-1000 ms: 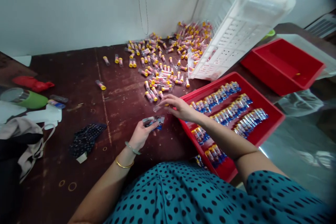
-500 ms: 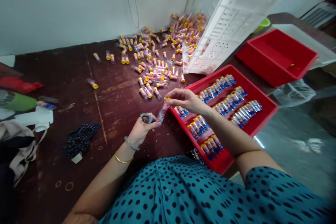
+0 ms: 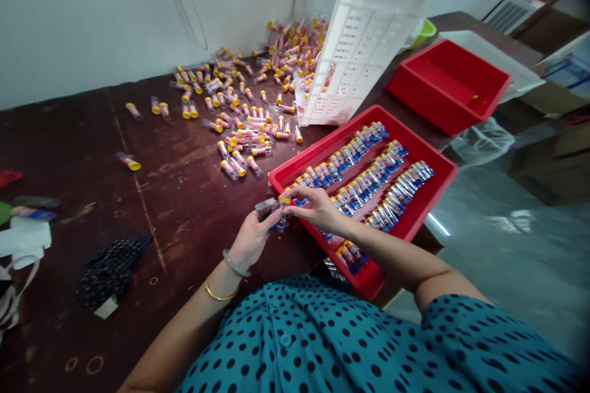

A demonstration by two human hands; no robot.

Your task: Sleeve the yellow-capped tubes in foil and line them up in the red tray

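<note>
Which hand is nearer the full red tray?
Right. The right hand, pinching a tube, is over the tray's near-left corner; the left hand, holding a wrapper, is over the table just left of it.

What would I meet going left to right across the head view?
Dark dotted cloth, left hand gripping a printed wrapper, right hand pinching a yellow-capped clear tube, far red plastic tray.

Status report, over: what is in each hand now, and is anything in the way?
Left hand shut on printed wrapper. Right hand pinches yellow-capped tube against it, at red tray's edge. Nothing between hands; loose tubes lie farther back.
</note>
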